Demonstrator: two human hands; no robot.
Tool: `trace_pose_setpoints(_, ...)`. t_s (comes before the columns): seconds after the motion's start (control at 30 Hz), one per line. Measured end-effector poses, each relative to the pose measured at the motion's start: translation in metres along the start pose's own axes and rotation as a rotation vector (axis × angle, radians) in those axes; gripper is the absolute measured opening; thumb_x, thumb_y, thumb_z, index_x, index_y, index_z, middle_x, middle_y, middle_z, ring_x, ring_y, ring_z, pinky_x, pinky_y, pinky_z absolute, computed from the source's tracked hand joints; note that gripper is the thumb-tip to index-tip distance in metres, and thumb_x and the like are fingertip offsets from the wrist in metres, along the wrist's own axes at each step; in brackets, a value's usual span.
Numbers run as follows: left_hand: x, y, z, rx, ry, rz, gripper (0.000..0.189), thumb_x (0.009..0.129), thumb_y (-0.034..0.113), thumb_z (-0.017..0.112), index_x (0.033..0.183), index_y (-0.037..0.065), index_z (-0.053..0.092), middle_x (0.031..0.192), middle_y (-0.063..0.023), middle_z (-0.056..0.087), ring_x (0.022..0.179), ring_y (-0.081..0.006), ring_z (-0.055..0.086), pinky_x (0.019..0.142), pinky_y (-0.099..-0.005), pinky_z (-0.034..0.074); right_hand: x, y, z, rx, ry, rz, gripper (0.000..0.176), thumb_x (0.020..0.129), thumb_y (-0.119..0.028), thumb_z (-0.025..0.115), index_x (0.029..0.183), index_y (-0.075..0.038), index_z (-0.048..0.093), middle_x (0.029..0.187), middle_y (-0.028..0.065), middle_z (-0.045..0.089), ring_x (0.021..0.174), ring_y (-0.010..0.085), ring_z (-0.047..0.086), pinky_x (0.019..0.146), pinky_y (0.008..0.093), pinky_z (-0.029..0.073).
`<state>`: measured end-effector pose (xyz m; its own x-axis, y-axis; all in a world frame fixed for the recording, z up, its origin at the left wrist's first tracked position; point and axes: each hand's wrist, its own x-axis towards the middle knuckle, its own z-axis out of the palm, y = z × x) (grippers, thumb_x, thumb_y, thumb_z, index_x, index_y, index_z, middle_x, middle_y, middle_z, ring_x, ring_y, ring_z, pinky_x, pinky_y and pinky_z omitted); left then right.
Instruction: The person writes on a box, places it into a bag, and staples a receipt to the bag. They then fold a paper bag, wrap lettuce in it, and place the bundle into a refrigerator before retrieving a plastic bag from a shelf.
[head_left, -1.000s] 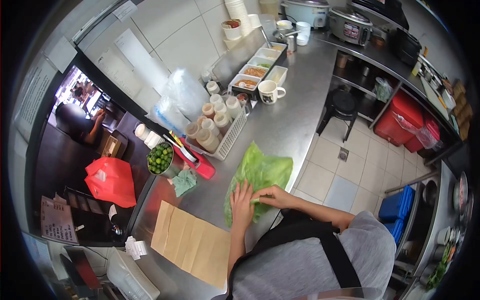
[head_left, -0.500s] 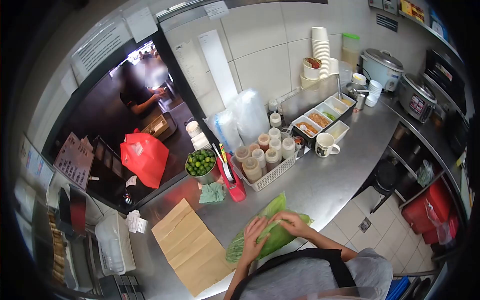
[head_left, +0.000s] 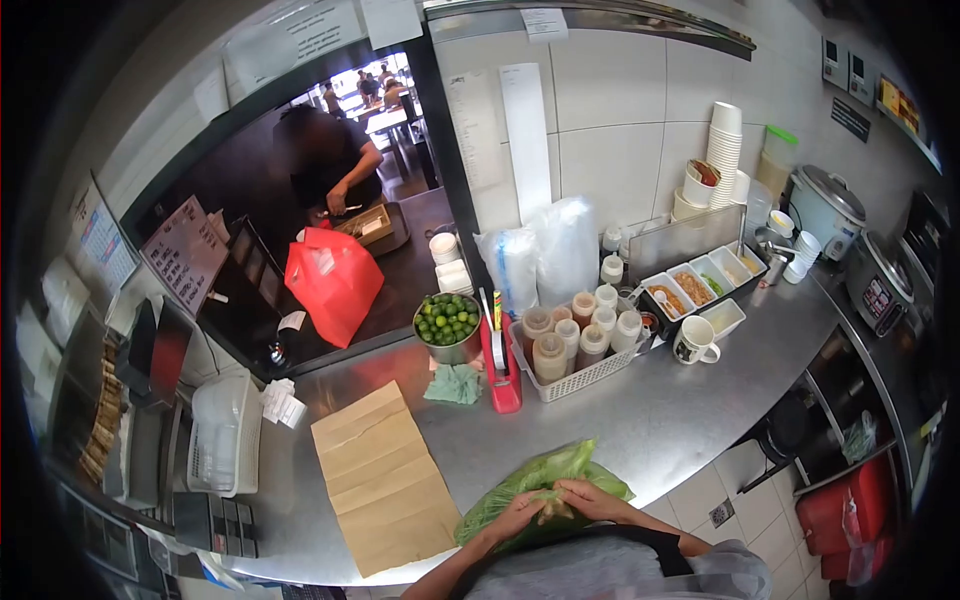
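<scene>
A bulging light-green plastic bag (head_left: 552,468) lies on the near edge of the steel counter, against my apron. My left hand (head_left: 519,513) pinches its gathered edge from the left. Close beside it, my right hand (head_left: 588,498) grips the same part of the bag, thumbs almost meeting. What the bag contains cannot be made out. Left of it, a flattened brown paper bag (head_left: 385,485) rests on the counter, apart from both hands.
Behind stand a pot of green limes (head_left: 446,322), a red tape dispenser (head_left: 503,378) and a white basket (head_left: 585,378) of squeeze bottles. A mug (head_left: 694,341) is to the right. Through the hatch, a person (head_left: 325,165) works near a red bag (head_left: 330,285).
My hands have come together on the green bag, the left fingers closing from a spread position. The view has shifted, and the person beyond the hatch now bends over a box.
</scene>
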<state>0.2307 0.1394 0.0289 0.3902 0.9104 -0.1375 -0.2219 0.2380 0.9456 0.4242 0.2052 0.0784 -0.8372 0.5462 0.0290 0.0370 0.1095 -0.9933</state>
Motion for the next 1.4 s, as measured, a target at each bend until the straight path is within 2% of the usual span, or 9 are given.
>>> trace_pose_setpoints(0.07,0.003,-0.002,-0.003,-0.037,-0.107,-0.010,0.019,0.093,0.014,0.046,0.099,0.003,0.059,0.080,0.0009,0.054,0.074,-0.0082,0.050,0.067,-0.0229,0.041,-0.004,-0.011,-0.004,-0.018,-0.049,0.016,0.019,0.096,-0.020,0.040,0.092,-0.004,0.051,0.075,0.0007,0.050,0.073,0.0082,0.045,0.065,0.0248,0.037)
trace_pose_setpoints(0.23,0.011,0.082,-0.001,0.903,0.085,0.455,0.009,0.081,0.010,0.056,0.088,0.008,0.061,0.080,-0.0061,0.052,0.087,-0.0202,0.050,0.085,-0.0369,0.033,0.021,-0.044,-0.036,-0.377,-0.084,-0.202,0.025,0.088,-0.025,0.056,0.078,-0.002,0.053,0.075,0.0076,0.047,0.074,0.0211,0.046,0.068,0.0327,0.038)
trace_pose_setpoints(0.5,0.001,0.178,0.021,1.521,0.120,0.700,0.021,0.074,0.026,0.065,0.092,0.016,0.062,0.080,0.0038,0.059,0.088,-0.0187,0.047,0.089,-0.0442,0.030,0.034,-0.110,-0.062,-0.679,-0.054,-0.479,0.035,0.074,-0.030,0.071,0.064,-0.003,0.053,0.073,0.0071,0.042,0.074,0.0237,0.042,0.066,0.0342,0.037)
trace_pose_setpoints(0.87,-0.038,0.139,-0.062,1.957,0.169,0.549,0.028,0.072,0.042,0.064,0.075,0.014,0.063,0.078,0.0002,0.054,0.088,-0.0206,0.046,0.087,-0.0431,0.033,0.017,-0.039,-0.132,-1.380,0.089,-0.487,0.023,0.067,-0.032,0.070,0.066,-0.012,0.058,0.086,0.0039,0.049,0.088,0.0233,0.047,0.083,0.0378,0.038)
trace_pose_setpoints(0.93,-0.059,0.127,-0.092,1.943,0.230,0.324,0.027,0.070,0.039,0.067,0.072,0.012,0.063,0.077,-0.0010,0.054,0.090,-0.0218,0.046,0.087,-0.0436,0.032,0.002,-0.022,-0.152,-1.359,0.135,-0.384,0.023,0.068,-0.032,0.070,0.066,-0.013,0.059,0.086,0.0016,0.050,0.089,0.0223,0.046,0.084,0.0380,0.036)
trace_pose_setpoints(1.1,-0.077,0.113,-0.075,1.650,0.366,0.328,0.026,0.067,0.030,0.072,0.073,0.007,0.063,0.080,-0.0029,0.057,0.094,-0.0237,0.046,0.089,-0.0454,0.032,-0.017,-0.011,-0.131,-0.994,0.377,0.067,0.025,0.072,-0.024,0.069,0.064,-0.004,0.056,0.071,0.0083,0.055,0.069,0.0277,0.055,0.063,0.0382,0.044)
trace_pose_setpoints(1.2,-0.069,0.108,-0.043,1.627,0.371,0.374,0.026,0.066,0.024,0.074,0.081,0.006,0.062,0.083,-0.0045,0.057,0.097,-0.0246,0.046,0.092,-0.0461,0.031,-0.017,-0.013,-0.096,-0.940,0.612,0.069,0.027,0.072,-0.019,0.069,0.062,0.000,0.053,0.065,0.0120,0.054,0.063,0.0314,0.056,0.054,0.0391,0.043)
trace_pose_setpoints(1.33,-0.069,0.097,-0.034,1.378,0.179,0.455,0.028,0.066,0.013,0.073,0.089,0.005,0.060,0.091,-0.0063,0.057,0.101,-0.0255,0.048,0.099,-0.0471,0.029,-0.019,-0.024,-0.064,-0.834,0.703,0.126,0.011,0.069,-0.001,0.061,0.075,-0.003,0.051,0.082,0.0124,0.053,0.070,0.0329,0.057,0.060,0.0412,0.045)
trace_pose_setpoints(1.4,-0.079,0.089,-0.033,1.250,0.174,0.299,0.027,0.066,0.009,0.071,0.090,0.005,0.060,0.096,-0.0057,0.057,0.100,-0.0241,0.050,0.100,-0.0478,0.029,-0.022,-0.025,-0.054,-0.851,0.687,0.114,0.024,0.067,0.006,0.055,0.087,-0.007,0.054,0.088,0.0113,0.050,0.077,0.0306,0.055,0.065,0.0394,0.046)
